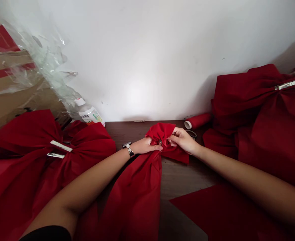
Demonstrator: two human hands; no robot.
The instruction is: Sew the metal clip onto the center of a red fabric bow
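Note:
A strip of red cloth (137, 197) runs from the table's near edge up to a gathered, bunched part (162, 132) in the middle of the dark wooden table (179, 177). My left hand (147, 146), with a watch on its wrist, is closed round the gathered neck of the cloth. My right hand (182, 140) pinches the bunched cloth from the right side. A small metal clip (160, 143) shows between the two hands on the gathering.
A finished red bow with metal clips (59, 149) lies at the left, more red bows (263, 110) are piled at the right. A red thread spool (197, 121), a white plastic bottle (88, 113), crumpled clear plastic (49, 63) and a cardboard box (9, 87) stand by the wall.

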